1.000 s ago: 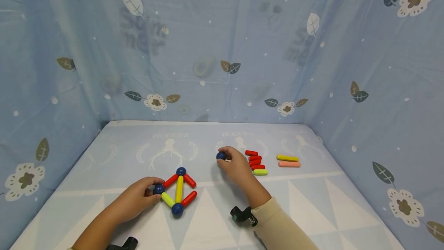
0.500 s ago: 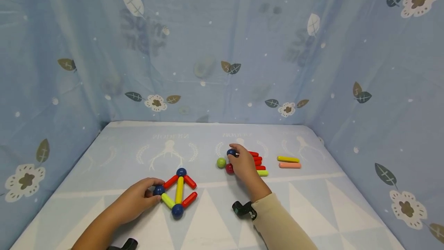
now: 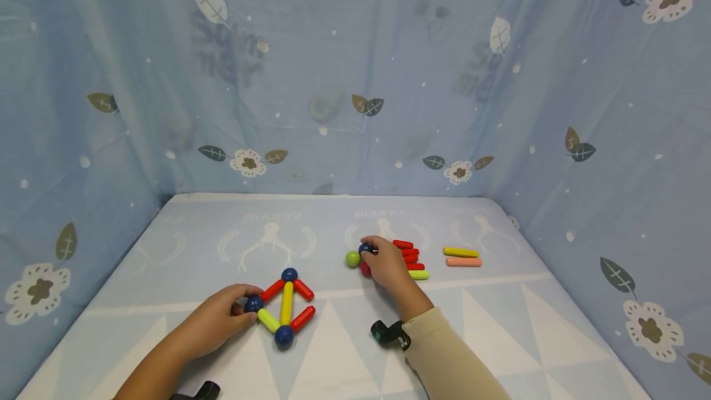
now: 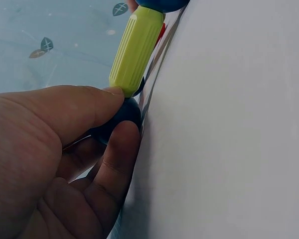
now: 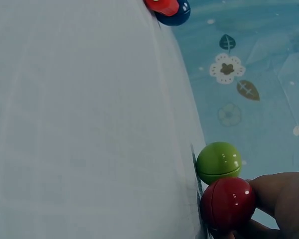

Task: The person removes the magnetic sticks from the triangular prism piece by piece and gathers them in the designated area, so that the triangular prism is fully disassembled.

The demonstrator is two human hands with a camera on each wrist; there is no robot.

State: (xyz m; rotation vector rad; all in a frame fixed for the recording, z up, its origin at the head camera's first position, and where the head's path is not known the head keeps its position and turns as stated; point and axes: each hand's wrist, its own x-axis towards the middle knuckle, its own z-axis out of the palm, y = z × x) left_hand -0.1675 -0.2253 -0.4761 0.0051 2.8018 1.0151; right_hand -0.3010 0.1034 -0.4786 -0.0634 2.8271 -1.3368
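On the left of the table lies a flat shape of rods and blue balls. My left hand point(image 3: 224, 316) pinches its left blue ball point(image 3: 253, 304), which joins a red rod point(image 3: 272, 291) and a lime rod point(image 3: 269, 320). A yellow rod point(image 3: 286, 303) links the upper blue ball point(image 3: 289, 275) with the lower blue ball point(image 3: 284, 337). Two more red rods, one of them this red rod point(image 3: 303, 320), stick out rightward. Further right, my right hand point(image 3: 389, 267) pinches another blue ball point(image 3: 365, 250). Beside it are a green ball point(image 3: 352, 258) and a partly hidden red ball point(image 5: 228, 204).
Several loose red rods point(image 3: 411, 252) and one lime rod point(image 3: 418, 275) lie just right of the right hand, partly covered by it. Beyond them lie a yellow rod point(image 3: 461, 252) and a pink rod point(image 3: 463, 262). Patterned blue curtains point(image 3: 333, 79) surround the table.
With the blue ball, my right hand has shifted right, then slightly back left and down. The green and red balls have come into view beside it. The left hand stays on its ball.
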